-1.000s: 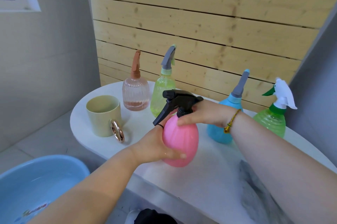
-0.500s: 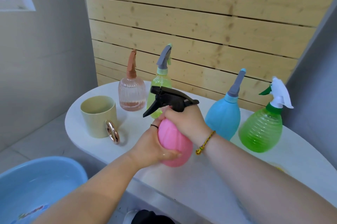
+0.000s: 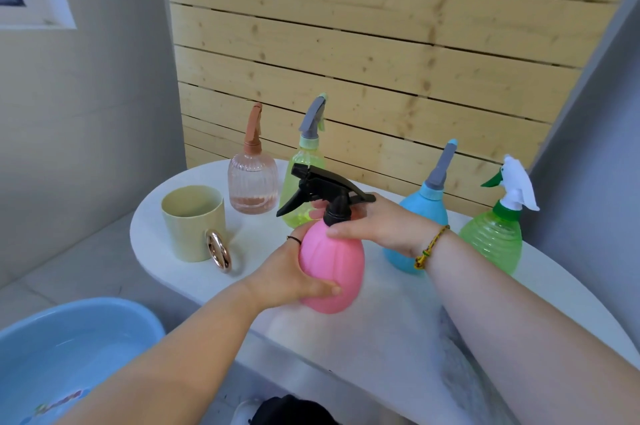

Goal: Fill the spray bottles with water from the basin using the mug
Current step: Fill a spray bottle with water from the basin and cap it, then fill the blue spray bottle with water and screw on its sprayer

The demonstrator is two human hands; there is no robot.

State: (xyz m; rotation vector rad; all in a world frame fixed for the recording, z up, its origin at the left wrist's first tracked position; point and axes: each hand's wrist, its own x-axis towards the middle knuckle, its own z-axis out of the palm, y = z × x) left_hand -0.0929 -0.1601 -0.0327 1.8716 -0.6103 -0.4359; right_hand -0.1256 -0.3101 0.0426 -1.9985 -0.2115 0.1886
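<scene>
A pink spray bottle (image 3: 334, 269) with a black trigger head (image 3: 322, 191) stands on the white table (image 3: 381, 327). My left hand (image 3: 287, 272) grips the bottle's round body from the left. My right hand (image 3: 374, 222) holds the black collar at its neck, thumb in front. A pale yellow mug (image 3: 194, 227) with a gold ring handle stands to the left. The blue basin (image 3: 69, 352) with water sits on the floor at lower left.
Behind stand a clear peach bottle (image 3: 252, 182), a yellow-green bottle (image 3: 301, 168), a blue bottle (image 3: 420, 217) and a green bottle with a white head (image 3: 491, 241). A wooden slat wall backs the table; a grey wall closes the right side.
The black trigger head has turned on the pink bottle as my right hand shifted around the neck. My left hand kept its grip on the body.
</scene>
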